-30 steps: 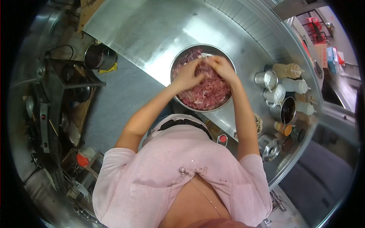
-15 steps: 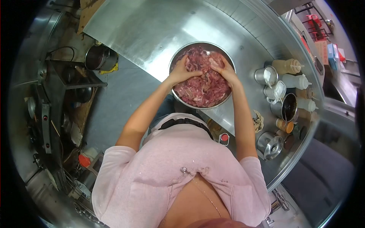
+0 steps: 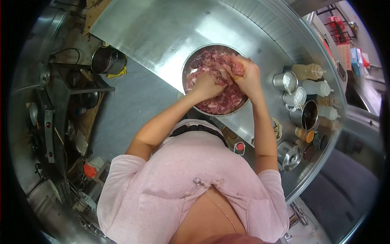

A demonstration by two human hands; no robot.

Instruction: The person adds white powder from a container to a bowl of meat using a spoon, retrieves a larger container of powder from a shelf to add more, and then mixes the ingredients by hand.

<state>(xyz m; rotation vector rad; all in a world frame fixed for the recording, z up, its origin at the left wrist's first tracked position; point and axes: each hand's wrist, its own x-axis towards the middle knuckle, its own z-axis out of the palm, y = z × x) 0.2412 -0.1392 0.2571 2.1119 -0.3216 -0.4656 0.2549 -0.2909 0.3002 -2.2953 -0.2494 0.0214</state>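
Observation:
A round steel bowl (image 3: pixel 184 77) stands at the near edge of the counter, filled with sliced raw meat (image 3: pixel 221 106). My left hand (image 3: pixel 207 86) is sunk into the middle of the meat, its fingers curled round some slices and partly hidden by them. At the bowl's right side my right hand (image 3: pixel 248 79) is raised near the rim, closed on a clump of meat that bulges out to its left. The two hands are close together, with meat between them.
Along the counter's right side stand a small steel pot (image 3: pixel 280 82), squeeze bottles (image 3: pixel 308 72), a pot of dark sauce (image 3: pixel 309 114), an orange-lidded jar (image 3: pixel 305 134) and a lidded steel pot (image 3: pixel 290 156). A crumpled cloth (image 3: pixel 277 128) lies near my right forearm. The steel counter (image 3: pixel 150 28) extends behind the bowl.
Both hands were spread on the meat at the bowl's sides. The left has moved right and curled in; the right has lifted a clump of meat and turned toward the rim.

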